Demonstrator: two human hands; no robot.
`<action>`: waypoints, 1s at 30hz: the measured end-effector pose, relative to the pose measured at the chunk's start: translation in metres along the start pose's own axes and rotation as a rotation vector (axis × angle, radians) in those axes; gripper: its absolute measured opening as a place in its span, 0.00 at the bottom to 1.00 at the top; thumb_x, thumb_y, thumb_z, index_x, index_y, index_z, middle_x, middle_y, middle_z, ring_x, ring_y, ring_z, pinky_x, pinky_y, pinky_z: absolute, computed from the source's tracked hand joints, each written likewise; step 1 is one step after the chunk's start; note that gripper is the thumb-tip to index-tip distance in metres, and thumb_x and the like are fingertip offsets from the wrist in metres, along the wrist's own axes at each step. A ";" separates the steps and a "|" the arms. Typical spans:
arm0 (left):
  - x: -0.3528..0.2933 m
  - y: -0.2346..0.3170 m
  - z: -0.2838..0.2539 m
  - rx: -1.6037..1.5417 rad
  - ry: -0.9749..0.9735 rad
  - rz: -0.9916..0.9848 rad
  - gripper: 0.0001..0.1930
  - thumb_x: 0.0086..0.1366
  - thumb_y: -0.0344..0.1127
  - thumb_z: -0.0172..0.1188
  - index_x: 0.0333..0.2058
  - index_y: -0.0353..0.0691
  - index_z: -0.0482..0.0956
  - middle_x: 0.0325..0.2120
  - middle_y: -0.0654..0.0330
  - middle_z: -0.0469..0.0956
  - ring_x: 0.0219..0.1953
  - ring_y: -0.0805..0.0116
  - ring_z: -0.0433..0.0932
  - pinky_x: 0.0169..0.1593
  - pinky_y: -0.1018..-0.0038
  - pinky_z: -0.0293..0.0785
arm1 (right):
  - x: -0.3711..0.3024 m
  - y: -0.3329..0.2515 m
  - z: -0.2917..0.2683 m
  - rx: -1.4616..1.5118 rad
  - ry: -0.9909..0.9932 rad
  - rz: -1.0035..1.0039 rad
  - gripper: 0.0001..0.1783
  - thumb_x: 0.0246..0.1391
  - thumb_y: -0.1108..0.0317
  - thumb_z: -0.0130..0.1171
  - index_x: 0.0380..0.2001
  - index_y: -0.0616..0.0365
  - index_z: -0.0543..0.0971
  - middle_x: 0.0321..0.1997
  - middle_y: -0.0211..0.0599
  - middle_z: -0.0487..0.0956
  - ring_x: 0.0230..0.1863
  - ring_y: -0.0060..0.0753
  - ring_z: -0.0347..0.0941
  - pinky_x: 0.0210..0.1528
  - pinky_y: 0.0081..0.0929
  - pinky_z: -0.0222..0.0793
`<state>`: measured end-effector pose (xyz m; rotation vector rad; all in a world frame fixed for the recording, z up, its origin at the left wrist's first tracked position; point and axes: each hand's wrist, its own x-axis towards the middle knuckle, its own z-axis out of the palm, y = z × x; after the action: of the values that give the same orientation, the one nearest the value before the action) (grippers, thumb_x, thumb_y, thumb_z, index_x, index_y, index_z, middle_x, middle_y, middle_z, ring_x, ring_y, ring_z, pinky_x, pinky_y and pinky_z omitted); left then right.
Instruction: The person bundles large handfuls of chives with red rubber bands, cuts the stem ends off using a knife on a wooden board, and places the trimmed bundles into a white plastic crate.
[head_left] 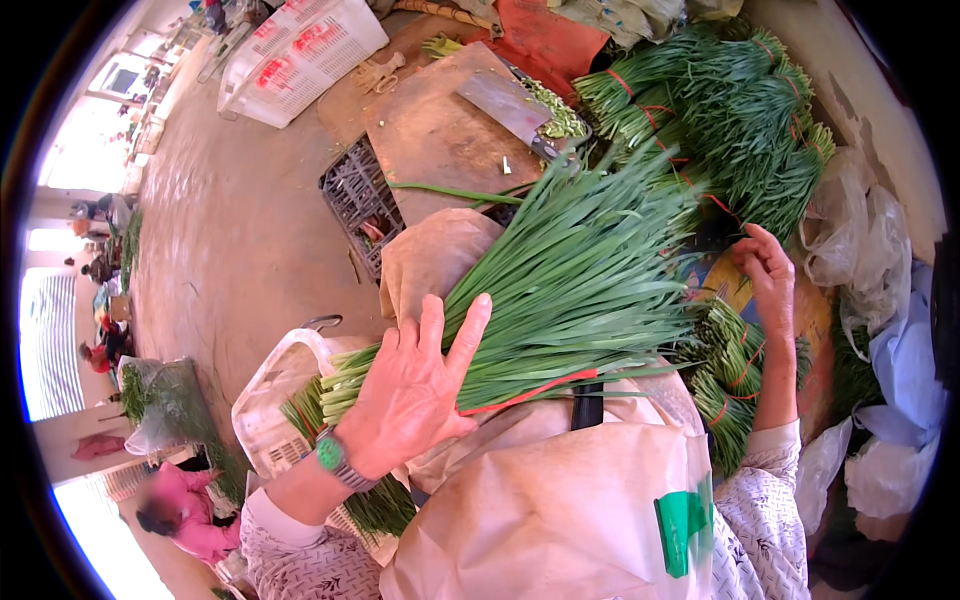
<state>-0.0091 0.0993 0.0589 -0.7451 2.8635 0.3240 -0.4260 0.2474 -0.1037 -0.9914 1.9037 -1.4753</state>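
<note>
Two bare hands work among green chives. The left hand, wearing a green wristwatch, lies on a big chive bunch with its fingers spread and flat, pinching nothing; a red band crosses the stalks just right of its fingertips. The right hand reaches toward stacked chive bundles, fingers loosely curled. Beyond the left fingers lies a cleaver on a wooden cutting board.

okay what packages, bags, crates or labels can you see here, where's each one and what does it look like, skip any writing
White crate: top left, lattice walls, red patches.
Dark crate: under the cutting board, grid sides.
White basket: beside the left hand, holding greens.
Green label: on the tan apron, bottom.
Clear bags: far right, crumpled.
</note>
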 end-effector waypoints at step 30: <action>-0.324 0.051 0.337 -1.787 0.534 -1.274 0.49 0.45 0.29 0.72 0.65 0.29 0.54 0.51 0.56 0.75 0.47 0.71 0.77 0.50 0.73 0.74 | 0.189 0.023 0.080 -0.456 -0.601 -0.049 0.22 0.67 0.60 0.51 0.60 0.57 0.72 0.44 0.27 0.79 0.39 0.16 0.72 0.43 0.16 0.68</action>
<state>0.2800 0.3758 -0.1888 -2.6477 0.8689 2.4891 -0.4807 0.0520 -0.1422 -1.4894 1.7793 -0.6435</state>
